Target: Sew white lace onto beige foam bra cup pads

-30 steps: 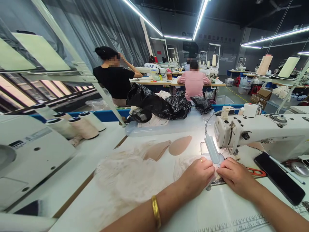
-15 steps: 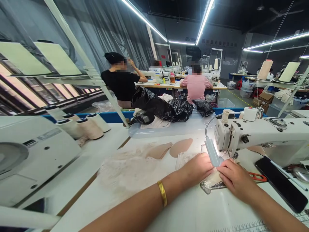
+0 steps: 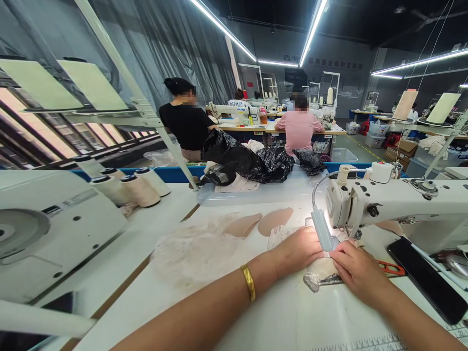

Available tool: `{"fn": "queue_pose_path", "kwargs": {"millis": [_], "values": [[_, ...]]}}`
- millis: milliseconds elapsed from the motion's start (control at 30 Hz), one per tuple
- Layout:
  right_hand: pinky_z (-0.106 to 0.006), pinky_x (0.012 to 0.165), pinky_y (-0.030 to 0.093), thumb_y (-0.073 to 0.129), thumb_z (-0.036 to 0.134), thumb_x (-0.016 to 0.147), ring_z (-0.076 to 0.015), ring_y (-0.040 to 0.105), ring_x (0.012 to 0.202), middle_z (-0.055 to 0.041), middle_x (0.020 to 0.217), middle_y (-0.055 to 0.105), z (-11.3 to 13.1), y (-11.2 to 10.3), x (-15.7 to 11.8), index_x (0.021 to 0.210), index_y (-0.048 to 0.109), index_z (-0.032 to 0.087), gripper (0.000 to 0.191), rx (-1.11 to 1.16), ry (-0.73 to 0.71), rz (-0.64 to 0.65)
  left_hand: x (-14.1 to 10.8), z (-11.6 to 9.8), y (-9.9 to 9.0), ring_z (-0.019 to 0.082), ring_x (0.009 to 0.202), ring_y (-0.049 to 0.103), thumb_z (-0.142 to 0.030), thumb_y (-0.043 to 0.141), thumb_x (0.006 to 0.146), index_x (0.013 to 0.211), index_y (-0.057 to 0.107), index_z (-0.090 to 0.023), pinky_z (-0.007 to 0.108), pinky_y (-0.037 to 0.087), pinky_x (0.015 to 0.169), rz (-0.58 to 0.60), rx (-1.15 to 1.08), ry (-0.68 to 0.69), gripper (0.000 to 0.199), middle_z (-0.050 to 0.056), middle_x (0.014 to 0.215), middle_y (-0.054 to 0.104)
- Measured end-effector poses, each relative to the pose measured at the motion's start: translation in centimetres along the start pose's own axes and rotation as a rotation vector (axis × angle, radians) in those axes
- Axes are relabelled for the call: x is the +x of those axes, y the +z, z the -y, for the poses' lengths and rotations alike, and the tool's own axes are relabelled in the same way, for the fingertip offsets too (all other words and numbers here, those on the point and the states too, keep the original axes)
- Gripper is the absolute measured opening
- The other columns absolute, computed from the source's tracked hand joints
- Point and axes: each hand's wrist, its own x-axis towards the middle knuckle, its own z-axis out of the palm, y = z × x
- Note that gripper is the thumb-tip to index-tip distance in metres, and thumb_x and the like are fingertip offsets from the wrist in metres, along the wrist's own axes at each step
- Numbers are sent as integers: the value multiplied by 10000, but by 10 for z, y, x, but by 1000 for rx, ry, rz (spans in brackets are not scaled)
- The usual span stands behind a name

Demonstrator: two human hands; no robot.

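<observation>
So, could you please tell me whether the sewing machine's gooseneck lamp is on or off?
On: bright light surrounds the lamp and falls on the left hand.

So I've got this thin, cream-coloured piece of cloth (image 3: 322, 267) at my fingertips (image 3: 334, 254), partly hidden by them, just in front of the white sewing machine's (image 3: 398, 200) needle end. Whitish lacy fabric (image 3: 277, 236) sits crumpled beside my left hand (image 3: 302, 248); can't tell if they're joined.

Sewing workshop: sewing machine (image 3: 398, 197), thread cones (image 3: 140, 191) (tube light (image 3: 313, 31) overhead).
</observation>
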Motion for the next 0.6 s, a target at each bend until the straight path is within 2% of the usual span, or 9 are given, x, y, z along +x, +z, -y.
{"fn": "queue_pose_path", "kwargs": {"millis": [200,300,400,500,567,600], "values": [[-366,648,455,428,152,1040,-254,608,845,-72,951,648,-2,1,0,1030,632,232,220,51,26,-7,5,-1,-3,225,865,584,-176,511,1029,838,640,-181,360,427,805,29,105,-153,231,57,918,687],[-375,674,466,422,163,1044,-263,620,861,-80,979,664,-5,3,-1,1093,647,244,244,103,27,-17,11,0,2,246,894,582,-150,527,984,806,634,-181,372,431,809,35,120,-230,210,76,934,677],[-406,753,473,398,219,1064,-271,618,880,-80,971,665,-5,1,-3,1066,652,251,256,216,37,-60,14,2,6,251,871,601,-57,514,911,820,610,-178,372,456,795,8,99,-289,179,83,921,678],[-398,770,462,440,380,1079,-257,607,847,-46,897,649,6,-4,-2,1060,639,266,230,513,213,-34,1,-10,-3,243,798,609,-30,480,898,868,605,-173,365,477,755,-27,77,-340,193,86,875,677],[-358,730,460,497,509,1060,-237,609,815,-14,869,645,18,-8,0,1184,588,287,270,831,376,21,-16,-34,-12,238,843,636,-61,469,939,965,633,-170,362,501,801,-63,7,-340,199,89,934,701],[-337,709,459,531,557,1041,-223,606,786,5,851,642,26,-9,0,1254,547,295,338,980,438,35,-27,-51,-15,238,929,655,-87,485,956,1051,646,-176,362,508,869,-90,-63,-343,207,89,1014,716]]}}
